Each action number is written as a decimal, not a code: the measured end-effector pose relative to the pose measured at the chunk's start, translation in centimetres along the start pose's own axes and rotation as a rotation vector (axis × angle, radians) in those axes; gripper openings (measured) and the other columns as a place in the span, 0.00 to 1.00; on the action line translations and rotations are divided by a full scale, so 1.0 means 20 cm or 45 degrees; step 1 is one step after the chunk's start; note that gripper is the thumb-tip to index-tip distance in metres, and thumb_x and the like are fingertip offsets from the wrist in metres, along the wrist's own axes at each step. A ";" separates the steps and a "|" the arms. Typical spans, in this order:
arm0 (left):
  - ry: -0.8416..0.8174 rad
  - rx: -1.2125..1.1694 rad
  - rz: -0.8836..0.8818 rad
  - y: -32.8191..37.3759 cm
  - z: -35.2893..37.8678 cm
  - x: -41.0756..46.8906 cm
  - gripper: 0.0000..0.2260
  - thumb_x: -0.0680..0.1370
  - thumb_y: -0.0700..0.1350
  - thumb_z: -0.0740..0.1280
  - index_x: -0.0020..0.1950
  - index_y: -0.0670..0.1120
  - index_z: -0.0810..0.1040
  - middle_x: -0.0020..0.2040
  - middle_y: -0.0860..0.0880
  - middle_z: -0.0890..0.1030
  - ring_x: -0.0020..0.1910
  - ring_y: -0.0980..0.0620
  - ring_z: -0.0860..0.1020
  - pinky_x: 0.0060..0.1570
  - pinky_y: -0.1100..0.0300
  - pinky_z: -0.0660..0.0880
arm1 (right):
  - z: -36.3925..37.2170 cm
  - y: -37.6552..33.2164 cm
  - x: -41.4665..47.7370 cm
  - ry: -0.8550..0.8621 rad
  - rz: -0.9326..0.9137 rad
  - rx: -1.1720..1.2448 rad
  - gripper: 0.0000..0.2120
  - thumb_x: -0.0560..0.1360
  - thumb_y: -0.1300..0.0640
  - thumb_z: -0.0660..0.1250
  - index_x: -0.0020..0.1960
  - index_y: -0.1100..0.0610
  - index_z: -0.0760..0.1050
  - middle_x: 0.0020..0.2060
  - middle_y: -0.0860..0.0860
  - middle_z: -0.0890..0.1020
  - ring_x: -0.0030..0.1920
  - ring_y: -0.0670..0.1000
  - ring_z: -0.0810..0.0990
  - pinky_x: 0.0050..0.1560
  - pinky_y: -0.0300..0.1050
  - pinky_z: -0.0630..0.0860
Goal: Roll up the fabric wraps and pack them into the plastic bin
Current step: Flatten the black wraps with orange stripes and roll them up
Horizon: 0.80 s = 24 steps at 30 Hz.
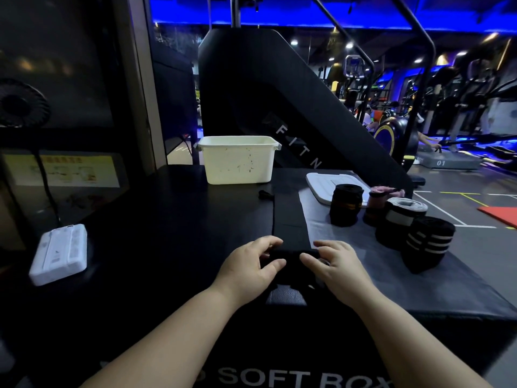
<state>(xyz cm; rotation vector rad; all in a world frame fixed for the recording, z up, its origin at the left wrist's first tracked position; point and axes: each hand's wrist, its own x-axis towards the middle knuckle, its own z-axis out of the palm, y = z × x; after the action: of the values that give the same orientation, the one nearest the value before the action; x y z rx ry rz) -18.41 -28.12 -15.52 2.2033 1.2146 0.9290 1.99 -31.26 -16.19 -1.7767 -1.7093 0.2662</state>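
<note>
Gym interior, blue-lit; padded box top [167, 219] used as work surface. Black wrap [288, 217] laid flat, long axis running straight away from hands. Near end coiled, gripped by left hand [249, 264] and right hand [340, 266], fingers curled over coil; both equally near. Plastic bin [237, 163] stood beyond strip's far end, slightly left. Finished rolls [345, 205] grouped beyond right hand. Rolling judged to proceed forward along strip.

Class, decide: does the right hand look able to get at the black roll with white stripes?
Probably yes, once it lets go: the right hand grips the part-rolled black wrap. The striped roll stands close on its right, with nothing between.
</note>
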 end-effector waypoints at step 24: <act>-0.132 -0.120 -0.088 -0.02 0.01 0.03 0.11 0.76 0.53 0.70 0.58 0.56 0.78 0.47 0.56 0.81 0.49 0.59 0.79 0.55 0.58 0.76 | -0.01 0.00 -0.02 0.091 0.092 0.109 0.14 0.74 0.42 0.68 0.43 0.53 0.77 0.43 0.45 0.79 0.52 0.48 0.75 0.45 0.42 0.66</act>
<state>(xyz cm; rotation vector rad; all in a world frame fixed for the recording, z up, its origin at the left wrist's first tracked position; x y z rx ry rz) -18.22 -27.38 -15.64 2.0947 1.1675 0.8175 2.07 -31.74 -16.05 -1.7665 -1.5630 0.2995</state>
